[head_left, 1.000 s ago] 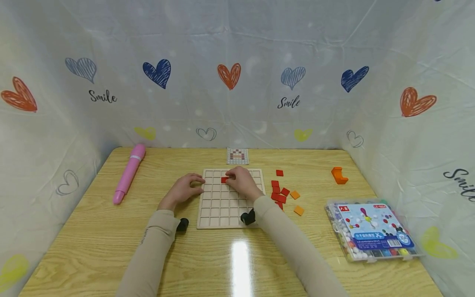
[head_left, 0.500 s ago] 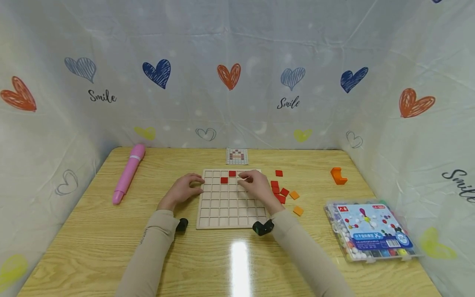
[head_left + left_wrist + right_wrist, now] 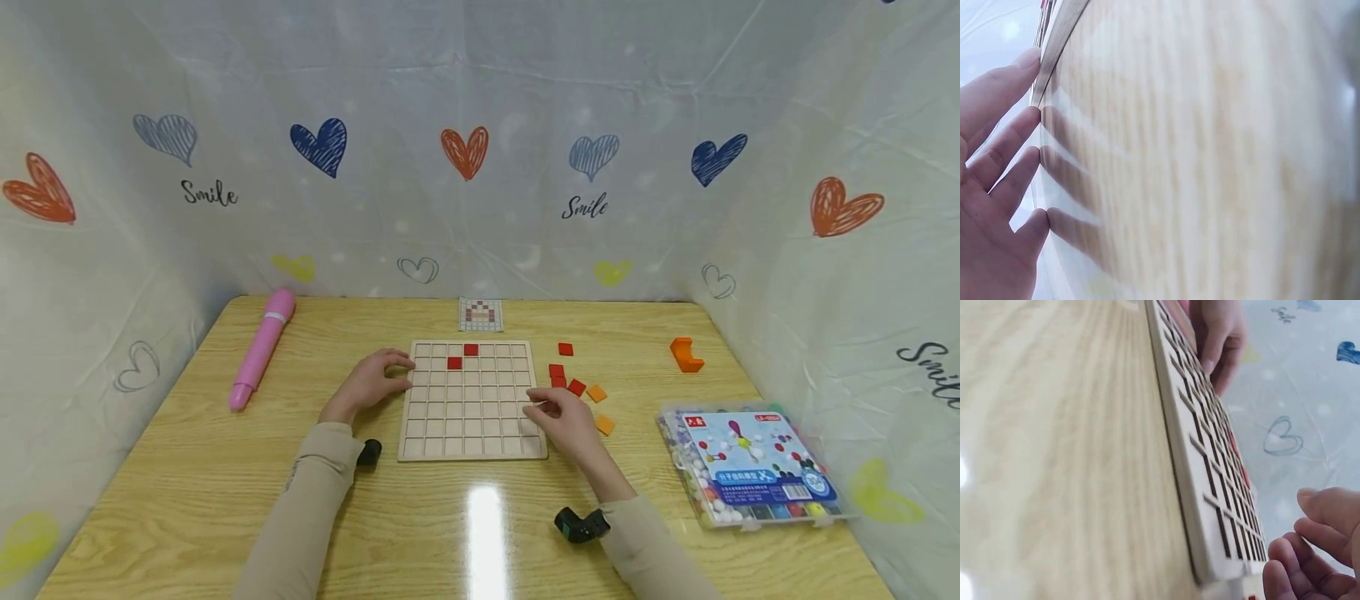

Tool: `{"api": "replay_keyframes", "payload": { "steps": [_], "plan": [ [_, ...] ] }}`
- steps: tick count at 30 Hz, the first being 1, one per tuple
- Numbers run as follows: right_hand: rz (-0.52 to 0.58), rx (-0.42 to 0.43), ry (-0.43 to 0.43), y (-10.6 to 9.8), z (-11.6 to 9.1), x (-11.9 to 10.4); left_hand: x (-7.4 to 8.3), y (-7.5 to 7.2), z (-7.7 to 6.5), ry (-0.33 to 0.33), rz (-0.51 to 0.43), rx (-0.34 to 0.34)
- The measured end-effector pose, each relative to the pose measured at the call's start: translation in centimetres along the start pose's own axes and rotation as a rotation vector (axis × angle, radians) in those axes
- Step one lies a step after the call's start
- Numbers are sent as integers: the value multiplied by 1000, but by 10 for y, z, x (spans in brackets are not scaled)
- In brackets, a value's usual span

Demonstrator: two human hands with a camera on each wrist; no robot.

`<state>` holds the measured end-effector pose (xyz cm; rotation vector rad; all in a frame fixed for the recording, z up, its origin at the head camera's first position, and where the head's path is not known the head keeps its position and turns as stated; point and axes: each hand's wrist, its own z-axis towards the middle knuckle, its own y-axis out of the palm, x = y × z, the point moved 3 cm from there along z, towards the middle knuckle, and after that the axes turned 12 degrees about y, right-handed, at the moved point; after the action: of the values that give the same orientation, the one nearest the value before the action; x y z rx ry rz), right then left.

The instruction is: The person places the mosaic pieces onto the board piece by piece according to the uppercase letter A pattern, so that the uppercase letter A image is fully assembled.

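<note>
A wooden grid board (image 3: 465, 417) lies on the table. One red square tile (image 3: 471, 350) sits in its top row, and a second red tile (image 3: 454, 363) sits a row lower, one column to the left. My left hand (image 3: 367, 385) rests at the board's upper left edge, fingers extended; its fingertips (image 3: 1034, 215) touch down beside the rim in the left wrist view. My right hand (image 3: 564, 421) is at the board's right edge, beside the loose red tiles (image 3: 557, 371). Its fingers are bent loosely with nothing between them, and it hides part of the tile pile.
Two orange tiles (image 3: 596, 392) lie right of the red ones. A small pattern card (image 3: 480, 315) is behind the board. A pink cylinder (image 3: 262, 350) lies at left, an orange bracket (image 3: 685, 355) and a clear box of molecule model parts (image 3: 753, 462) at right.
My right hand has let go of a red tile in the board's top row, then moved right and toward me to the board's right edge. The left hand has stayed put.
</note>
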<state>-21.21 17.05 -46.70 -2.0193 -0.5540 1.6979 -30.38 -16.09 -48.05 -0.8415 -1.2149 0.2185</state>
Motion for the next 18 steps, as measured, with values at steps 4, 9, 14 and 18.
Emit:
{"api": "replay_keyframes", "payload": {
  "steps": [4,9,14,18],
  "plan": [
    [20,36,44,-10,-15,15,-1,-1,0,-2,5,-1],
    [23,75,103,-25,-29,32,-2,-1,-1,2,7,7],
    [-12,99,146,-36,-36,44,-2,0,0,9,1,0],
    [-37,105,154,-41,-35,49,-1,0,1,4,10,-1]
  ]
}}
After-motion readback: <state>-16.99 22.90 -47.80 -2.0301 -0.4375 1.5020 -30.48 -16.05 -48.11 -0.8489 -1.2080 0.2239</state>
